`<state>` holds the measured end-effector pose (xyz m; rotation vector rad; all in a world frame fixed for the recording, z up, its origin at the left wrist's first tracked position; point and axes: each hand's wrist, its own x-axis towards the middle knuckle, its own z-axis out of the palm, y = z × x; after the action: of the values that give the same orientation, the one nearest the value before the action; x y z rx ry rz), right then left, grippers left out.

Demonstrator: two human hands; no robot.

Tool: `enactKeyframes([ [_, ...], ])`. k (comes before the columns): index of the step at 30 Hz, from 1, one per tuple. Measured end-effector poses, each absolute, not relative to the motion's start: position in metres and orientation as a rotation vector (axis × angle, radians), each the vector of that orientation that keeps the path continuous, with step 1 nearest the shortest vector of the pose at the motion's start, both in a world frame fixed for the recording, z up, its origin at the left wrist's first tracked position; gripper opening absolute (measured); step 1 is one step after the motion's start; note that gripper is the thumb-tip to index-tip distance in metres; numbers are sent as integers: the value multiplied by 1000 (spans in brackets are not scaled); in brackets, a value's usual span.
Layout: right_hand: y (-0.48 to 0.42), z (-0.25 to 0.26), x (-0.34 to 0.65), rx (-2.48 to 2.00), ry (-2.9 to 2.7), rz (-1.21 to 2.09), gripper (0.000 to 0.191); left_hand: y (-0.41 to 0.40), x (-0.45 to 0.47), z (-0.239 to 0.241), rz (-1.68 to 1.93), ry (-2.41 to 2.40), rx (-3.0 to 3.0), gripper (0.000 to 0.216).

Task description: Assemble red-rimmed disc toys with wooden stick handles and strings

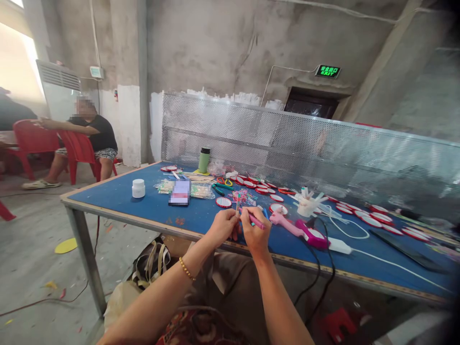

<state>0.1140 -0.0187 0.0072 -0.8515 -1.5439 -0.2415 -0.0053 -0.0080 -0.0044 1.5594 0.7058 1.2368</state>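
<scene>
My left hand (pixel 225 223) is closed, pinching a thin pale stick with a greenish tip (pixel 237 203) that stands upright above the fingers. Close beside it, my right hand (pixel 256 232) is wrapped round a magenta pen (pixel 256 220), its front end pointing toward the left hand. Whether the pen touches the stick I cannot tell. Just beyond both hands lies a pile of small multicoloured pieces (pixel 244 197). A round white disc with a red rim (pixel 223 202) rests left of that pile. To the right lies a pink hot glue gun (pixel 312 235).
On the blue table (pixel 118 203) stand a white jar (pixel 138 189), a phone (pixel 179 192) and a green bottle (pixel 203 161). Green-handled pliers (pixel 223 189) lie behind. A white cup of sticks (pixel 307 205) and cables are at right. A perforated metal panel (pixel 230 134) closes the back. Another person (pixel 98 129) sits at left.
</scene>
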Motion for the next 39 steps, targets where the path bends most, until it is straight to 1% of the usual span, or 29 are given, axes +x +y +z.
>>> enactKeyframes([
  [14,-27,14,122,-891,-1485,-73,22,-5,-6,-6,1192,703,1497,31],
  [23,-18,8,127,-840,-1591,-176,19,-7,-7,-4,1249,782,1612,31],
  [27,-20,9,126,-807,-1620,-201,17,-9,-7,-3,1278,815,1688,35],
  [39,-20,11,124,-796,-1649,-265,18,-9,-7,-4,1281,807,1701,35],
])
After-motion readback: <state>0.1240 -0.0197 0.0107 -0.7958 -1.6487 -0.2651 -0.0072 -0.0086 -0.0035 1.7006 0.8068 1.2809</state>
